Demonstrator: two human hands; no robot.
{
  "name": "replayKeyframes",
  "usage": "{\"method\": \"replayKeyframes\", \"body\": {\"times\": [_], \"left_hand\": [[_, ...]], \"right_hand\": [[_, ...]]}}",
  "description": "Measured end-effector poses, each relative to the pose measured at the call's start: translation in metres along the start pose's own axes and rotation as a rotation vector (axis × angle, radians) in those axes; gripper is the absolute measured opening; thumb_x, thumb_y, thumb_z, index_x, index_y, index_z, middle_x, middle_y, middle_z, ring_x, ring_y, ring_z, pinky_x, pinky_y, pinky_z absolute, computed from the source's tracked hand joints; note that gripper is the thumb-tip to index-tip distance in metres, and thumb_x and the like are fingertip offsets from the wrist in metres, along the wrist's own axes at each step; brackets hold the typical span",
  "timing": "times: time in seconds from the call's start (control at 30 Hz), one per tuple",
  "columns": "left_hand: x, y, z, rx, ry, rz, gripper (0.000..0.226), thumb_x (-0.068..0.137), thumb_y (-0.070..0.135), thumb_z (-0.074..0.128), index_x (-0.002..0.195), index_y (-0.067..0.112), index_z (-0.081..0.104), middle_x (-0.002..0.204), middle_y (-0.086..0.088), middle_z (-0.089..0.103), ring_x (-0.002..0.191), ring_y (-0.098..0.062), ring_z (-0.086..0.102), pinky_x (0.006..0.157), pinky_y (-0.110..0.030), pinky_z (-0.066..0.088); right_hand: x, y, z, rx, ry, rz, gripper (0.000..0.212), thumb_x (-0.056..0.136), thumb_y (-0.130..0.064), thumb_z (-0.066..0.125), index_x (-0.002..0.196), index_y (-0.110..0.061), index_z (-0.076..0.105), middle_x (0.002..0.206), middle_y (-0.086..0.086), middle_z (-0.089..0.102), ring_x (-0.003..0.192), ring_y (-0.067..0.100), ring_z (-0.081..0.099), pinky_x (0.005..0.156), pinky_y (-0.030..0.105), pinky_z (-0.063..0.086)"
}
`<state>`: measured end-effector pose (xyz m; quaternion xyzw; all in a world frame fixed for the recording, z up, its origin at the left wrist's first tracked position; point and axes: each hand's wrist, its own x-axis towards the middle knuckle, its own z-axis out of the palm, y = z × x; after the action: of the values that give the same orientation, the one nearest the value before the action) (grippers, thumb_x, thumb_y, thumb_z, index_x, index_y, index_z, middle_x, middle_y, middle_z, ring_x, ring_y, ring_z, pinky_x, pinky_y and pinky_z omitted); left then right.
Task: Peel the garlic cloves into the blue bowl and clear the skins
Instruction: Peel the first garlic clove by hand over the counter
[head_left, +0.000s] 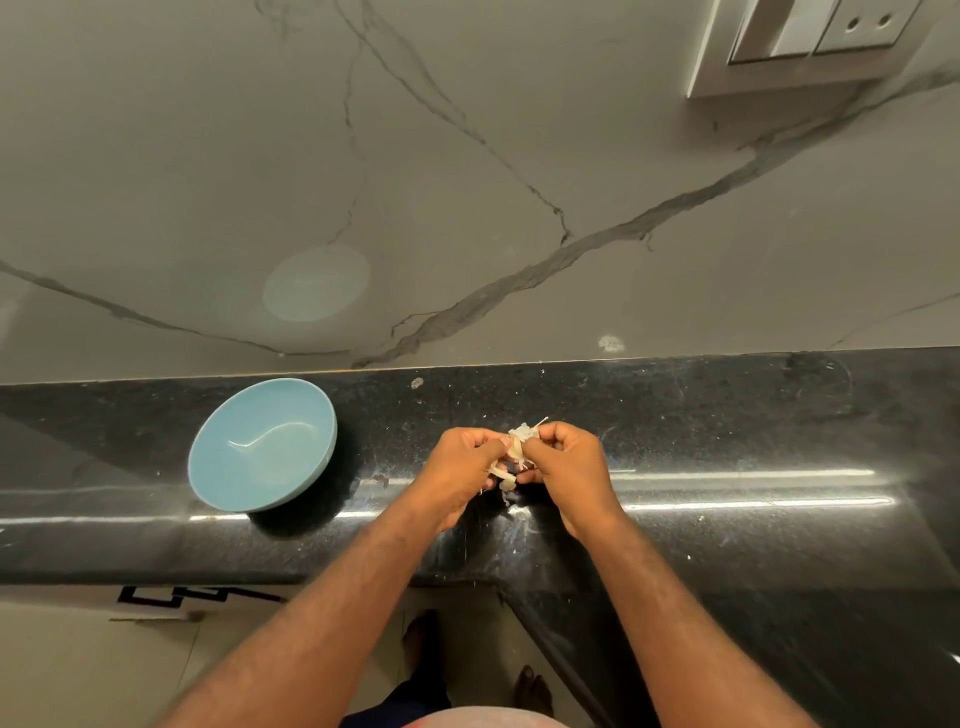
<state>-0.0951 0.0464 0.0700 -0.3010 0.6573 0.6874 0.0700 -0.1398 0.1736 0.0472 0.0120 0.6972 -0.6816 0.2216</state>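
- Both forearms reach up from the bottom edge and cross the counter's rounded front lip, meeting over its middle.
- 2 bare feet stand on the floor below, beside the spot where the counter turns toward the person on the right.
- Left hand has its fingers curled, pinching the garlic from the left.
- Right hand is curled too, with thumb and fingertips gripping the same garlic from the right; the knuckles of the 2 hands nearly touch.
- Garlic sits between the hands, just above the counter; pale skins hang loose under it.
- Bowl is blue and stands left of the hands, its far rim close to the wall and its near side close to the front lip.
- A strip of bare black counter lies between bowl and left hand.
- A longer bare stretch runs right of the right hand to the frame edge.
- Marbled wall meets the counter's back edge in 1 straight line; a socket plate is fixed high on the right.
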Motion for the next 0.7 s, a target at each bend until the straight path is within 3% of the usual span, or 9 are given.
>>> {"method": "replayKeyframes", "body": {"times": [0.17, 0.33, 0.53, 0.7], "left_hand": [[0.001, -0.002, 0.005, 0.148, 0.065, 0.056, 0.021, 0.088, 0.002, 0.059, 0.069, 0.008, 0.066, 0.063, -0.005, 0.065, 0.049, -0.006, 0.054, 0.044, -0.015, 0.040], [0.005, -0.006, -0.001, 0.233, 0.085, 0.065, 0.016, 0.086, 0.006, 0.066, 0.070, 0.004, 0.066, 0.060, -0.004, 0.062, 0.047, -0.005, 0.052, 0.046, -0.018, 0.041], [0.005, -0.008, -0.001, 0.267, 0.089, 0.138, 0.004, 0.084, 0.004, 0.072, 0.087, 0.005, 0.075, 0.083, -0.011, 0.075, 0.073, -0.017, 0.070, 0.069, -0.027, 0.058], [0.002, -0.003, -0.002, 0.246, 0.053, 0.074, 0.012, 0.084, 0.005, 0.073, 0.095, 0.008, 0.073, 0.082, -0.014, 0.075, 0.066, -0.012, 0.070, 0.057, -0.021, 0.052]], "right_hand": [[0.001, 0.002, 0.006, -0.123, 0.045, 0.018, 0.002, 0.082, 0.000, 0.068, 0.081, 0.000, 0.066, 0.073, 0.016, 0.071, 0.058, 0.017, 0.064, 0.052, 0.025, 0.053], [0.007, 0.005, 0.000, -0.346, 0.077, -0.020, 0.009, 0.076, -0.011, 0.074, 0.074, -0.011, 0.065, 0.070, 0.007, 0.069, 0.061, 0.015, 0.061, 0.062, 0.041, 0.057], [0.004, -0.002, -0.002, -0.434, 0.076, -0.054, 0.015, 0.073, -0.016, 0.078, 0.078, -0.012, 0.065, 0.069, 0.000, 0.066, 0.058, 0.009, 0.055, 0.055, 0.029, 0.049], [0.004, 0.000, -0.006, -0.465, 0.059, -0.086, 0.017, 0.076, -0.014, 0.081, 0.082, -0.016, 0.065, 0.072, -0.002, 0.066, 0.063, 0.010, 0.059, 0.060, 0.029, 0.053]]}}
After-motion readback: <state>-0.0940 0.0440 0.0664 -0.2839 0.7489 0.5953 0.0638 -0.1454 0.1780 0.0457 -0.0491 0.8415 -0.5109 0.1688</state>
